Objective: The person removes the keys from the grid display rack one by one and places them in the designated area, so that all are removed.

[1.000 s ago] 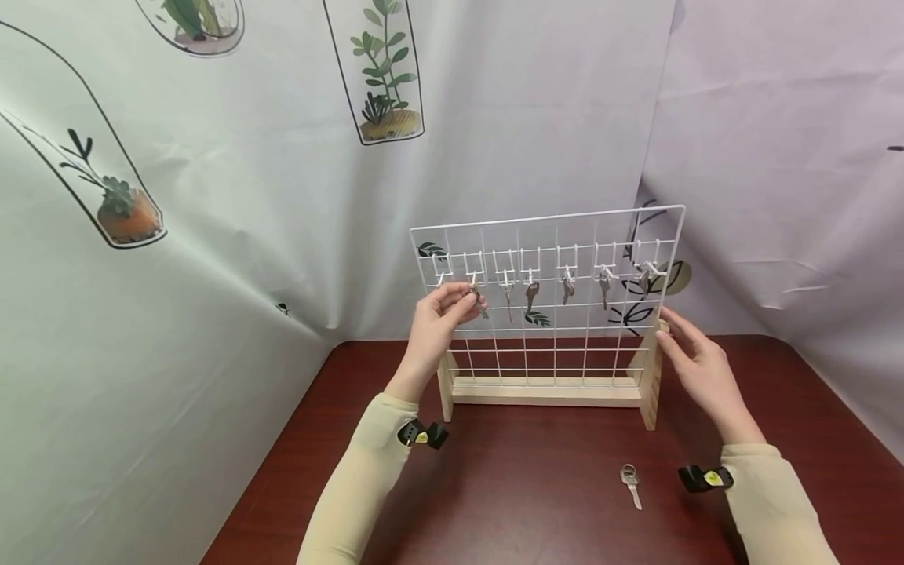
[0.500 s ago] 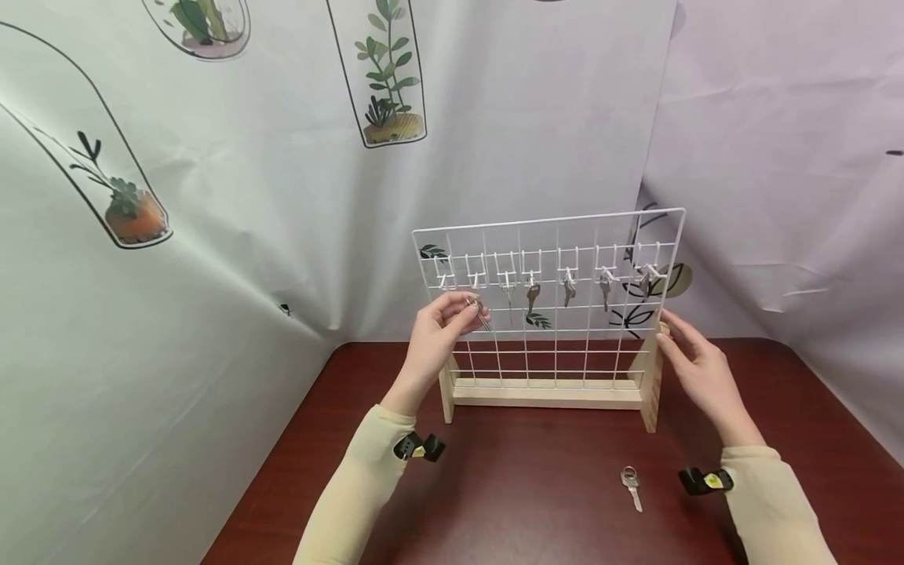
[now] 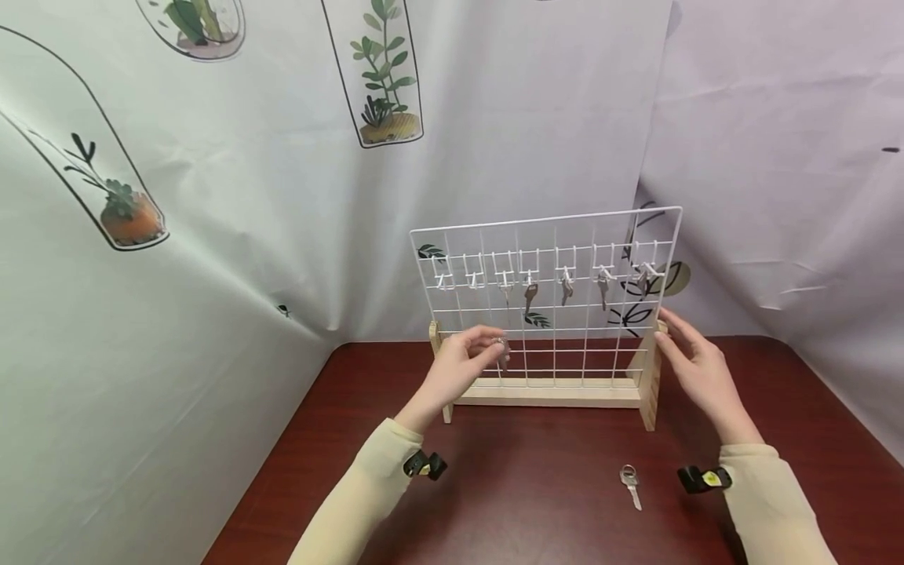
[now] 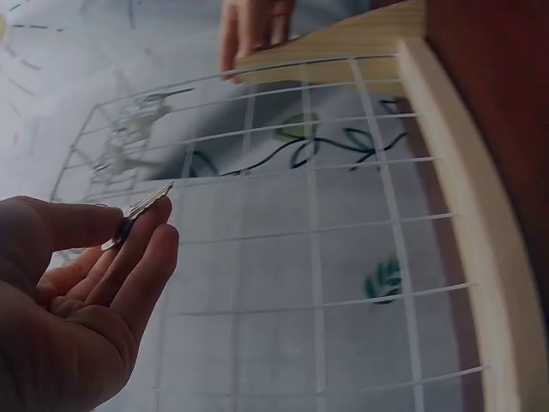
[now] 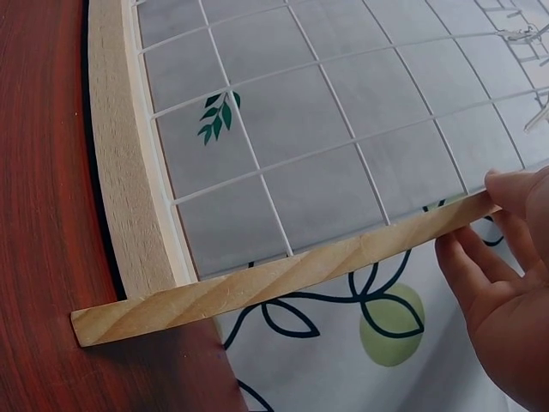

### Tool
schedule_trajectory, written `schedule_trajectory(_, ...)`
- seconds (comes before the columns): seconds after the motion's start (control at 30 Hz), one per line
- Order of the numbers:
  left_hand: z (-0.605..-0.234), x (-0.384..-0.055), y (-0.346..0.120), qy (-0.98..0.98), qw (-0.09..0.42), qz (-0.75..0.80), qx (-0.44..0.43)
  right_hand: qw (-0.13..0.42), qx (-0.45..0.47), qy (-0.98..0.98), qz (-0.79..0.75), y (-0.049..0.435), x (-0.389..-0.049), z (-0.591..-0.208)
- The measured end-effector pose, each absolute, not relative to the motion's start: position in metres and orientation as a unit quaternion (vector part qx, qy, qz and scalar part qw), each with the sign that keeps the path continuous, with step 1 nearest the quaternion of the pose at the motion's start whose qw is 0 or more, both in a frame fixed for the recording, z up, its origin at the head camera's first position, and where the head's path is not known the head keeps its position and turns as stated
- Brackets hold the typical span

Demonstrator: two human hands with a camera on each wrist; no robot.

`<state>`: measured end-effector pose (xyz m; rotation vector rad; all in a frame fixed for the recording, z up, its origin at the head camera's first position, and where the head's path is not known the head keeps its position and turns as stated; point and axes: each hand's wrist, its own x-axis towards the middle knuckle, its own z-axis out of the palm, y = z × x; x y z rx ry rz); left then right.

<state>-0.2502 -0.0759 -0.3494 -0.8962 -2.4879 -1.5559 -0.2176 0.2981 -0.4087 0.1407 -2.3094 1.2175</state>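
Note:
My left hand (image 3: 462,365) pinches a small silver key (image 4: 141,213) between thumb and fingers, in front of the lower left of a white wire grid rack (image 3: 554,219). The held key overlaps the grid in the head view. Along the rack runs a row of white hooks; the two leftmost hooks are bare, and keys (image 3: 531,297) hang from several others. At the right end my right hand (image 3: 695,365) grips the top of the wooden side post (image 5: 283,279), thumb on one face and fingers on the other. Another key (image 3: 631,486) with a ring lies on the table.
The rack's wooden crossbar (image 3: 551,395) stands on a dark red table (image 3: 537,479). A pale cloth (image 3: 530,110) printed with plants hangs close behind and at both sides. The loose key lies in front of the rack's right foot.
My left hand has drawn the key off the second hook from the left, then lowered it and moved right. The right hand stays on the post.

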Motion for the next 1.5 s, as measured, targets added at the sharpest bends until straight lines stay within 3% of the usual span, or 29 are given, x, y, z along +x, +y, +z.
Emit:
schedule_trajectory(0.87, -0.426, -0.235, -0.034, -0.843, -0.065, -0.413, -0.337, 0.254, 0.053, -0.847, 0.465, 0.297, -0.217, -0.408)
schedule_trajectory(1.5, -0.459, -0.218, -0.004, -0.833, -0.131, -0.407, -0.351, 0.249, 0.052, -0.848, 0.464, 0.297, -0.215, -0.406)
